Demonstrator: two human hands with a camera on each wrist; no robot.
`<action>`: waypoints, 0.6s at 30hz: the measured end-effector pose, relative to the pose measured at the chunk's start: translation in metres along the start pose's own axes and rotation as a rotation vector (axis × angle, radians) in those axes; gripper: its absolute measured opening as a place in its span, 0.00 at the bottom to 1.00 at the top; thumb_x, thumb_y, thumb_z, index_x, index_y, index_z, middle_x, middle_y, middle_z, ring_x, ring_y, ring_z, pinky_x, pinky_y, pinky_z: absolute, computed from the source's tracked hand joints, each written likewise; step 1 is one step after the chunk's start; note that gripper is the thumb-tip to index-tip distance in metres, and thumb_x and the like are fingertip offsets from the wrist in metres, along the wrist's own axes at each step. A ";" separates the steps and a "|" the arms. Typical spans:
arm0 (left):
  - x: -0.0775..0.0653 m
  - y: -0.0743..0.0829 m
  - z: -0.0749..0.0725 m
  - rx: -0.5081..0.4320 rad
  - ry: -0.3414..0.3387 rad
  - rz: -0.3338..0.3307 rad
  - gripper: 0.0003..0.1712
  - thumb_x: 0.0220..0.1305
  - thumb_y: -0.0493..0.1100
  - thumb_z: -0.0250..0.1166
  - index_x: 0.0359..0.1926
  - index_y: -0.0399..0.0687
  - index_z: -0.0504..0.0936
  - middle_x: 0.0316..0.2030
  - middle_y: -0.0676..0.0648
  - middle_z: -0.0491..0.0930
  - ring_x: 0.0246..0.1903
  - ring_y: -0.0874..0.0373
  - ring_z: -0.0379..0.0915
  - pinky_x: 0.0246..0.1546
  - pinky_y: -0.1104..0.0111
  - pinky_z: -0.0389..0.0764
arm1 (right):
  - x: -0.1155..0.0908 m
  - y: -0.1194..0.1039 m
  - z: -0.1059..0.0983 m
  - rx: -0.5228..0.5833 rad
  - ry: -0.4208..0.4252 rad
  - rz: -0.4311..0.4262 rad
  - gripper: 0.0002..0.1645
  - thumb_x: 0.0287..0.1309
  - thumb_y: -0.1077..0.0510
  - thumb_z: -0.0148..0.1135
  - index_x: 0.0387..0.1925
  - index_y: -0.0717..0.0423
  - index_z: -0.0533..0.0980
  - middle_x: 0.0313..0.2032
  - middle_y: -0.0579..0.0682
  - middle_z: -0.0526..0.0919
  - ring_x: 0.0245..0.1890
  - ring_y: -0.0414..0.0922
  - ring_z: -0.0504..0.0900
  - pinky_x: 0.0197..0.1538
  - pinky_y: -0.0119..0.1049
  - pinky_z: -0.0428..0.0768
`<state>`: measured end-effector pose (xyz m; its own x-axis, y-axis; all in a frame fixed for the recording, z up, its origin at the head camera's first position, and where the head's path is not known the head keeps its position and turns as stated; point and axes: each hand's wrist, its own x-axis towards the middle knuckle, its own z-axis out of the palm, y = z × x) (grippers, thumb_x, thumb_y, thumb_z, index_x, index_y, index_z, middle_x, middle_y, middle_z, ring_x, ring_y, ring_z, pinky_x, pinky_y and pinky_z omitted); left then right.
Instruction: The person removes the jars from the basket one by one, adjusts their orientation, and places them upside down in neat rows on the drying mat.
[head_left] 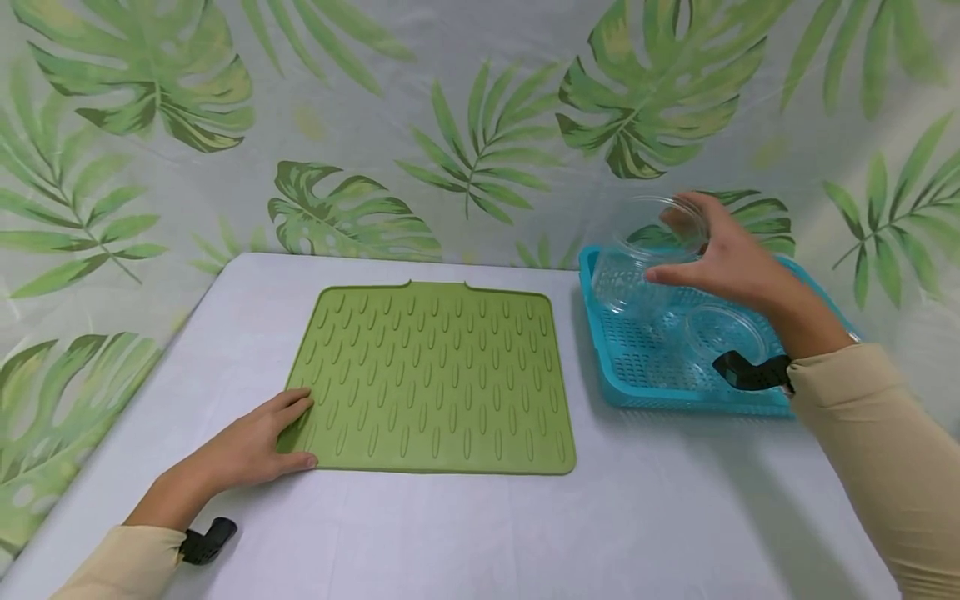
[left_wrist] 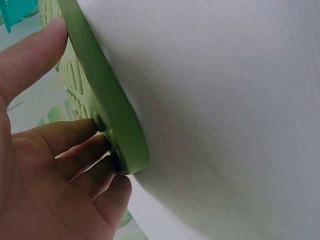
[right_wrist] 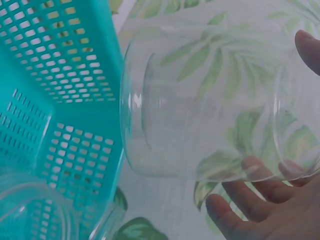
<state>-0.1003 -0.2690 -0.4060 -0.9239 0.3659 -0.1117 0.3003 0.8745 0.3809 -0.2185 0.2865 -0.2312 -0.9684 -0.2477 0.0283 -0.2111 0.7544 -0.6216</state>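
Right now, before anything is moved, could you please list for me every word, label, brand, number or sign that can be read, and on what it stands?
None can be read.
Mat, basket, held jar: no lettering visible.
Backdrop: printed leaves only.
Black wrist pieces: too small to tell whether they carry marks.

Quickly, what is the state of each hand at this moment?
Left hand: open, touching the near left corner of the green mat.
Right hand: closed around a clear container, holding it.
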 end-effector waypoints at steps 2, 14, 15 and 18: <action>-0.001 0.001 -0.001 -0.002 -0.001 -0.003 0.51 0.53 0.57 0.74 0.68 0.28 0.66 0.70 0.31 0.63 0.67 0.30 0.62 0.61 0.40 0.72 | 0.002 -0.006 0.002 0.020 -0.005 -0.025 0.65 0.57 0.49 0.72 0.79 0.45 0.35 0.77 0.59 0.54 0.75 0.61 0.56 0.64 0.64 0.64; -0.002 0.003 -0.001 -0.002 -0.001 -0.013 0.51 0.54 0.56 0.74 0.68 0.28 0.67 0.70 0.31 0.63 0.67 0.30 0.62 0.61 0.40 0.72 | 0.012 -0.043 0.020 0.033 -0.006 -0.137 0.63 0.54 0.51 0.73 0.78 0.43 0.40 0.75 0.52 0.58 0.72 0.56 0.60 0.58 0.57 0.67; -0.002 0.003 -0.001 -0.005 -0.001 -0.013 0.51 0.54 0.56 0.74 0.68 0.28 0.66 0.70 0.31 0.63 0.67 0.30 0.62 0.61 0.40 0.72 | 0.012 -0.047 0.022 0.034 -0.004 -0.151 0.63 0.54 0.51 0.74 0.78 0.44 0.40 0.75 0.51 0.59 0.72 0.56 0.61 0.58 0.56 0.67; -0.001 0.003 -0.001 -0.011 -0.001 -0.013 0.50 0.54 0.56 0.74 0.68 0.28 0.66 0.70 0.31 0.63 0.67 0.30 0.62 0.61 0.40 0.72 | 0.014 -0.056 0.031 0.036 0.005 -0.198 0.62 0.52 0.53 0.75 0.77 0.45 0.45 0.73 0.51 0.61 0.71 0.55 0.61 0.60 0.56 0.67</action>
<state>-0.0982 -0.2669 -0.4034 -0.9274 0.3551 -0.1176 0.2858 0.8755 0.3895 -0.2164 0.2218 -0.2197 -0.9091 -0.3861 0.1562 -0.3925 0.6688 -0.6314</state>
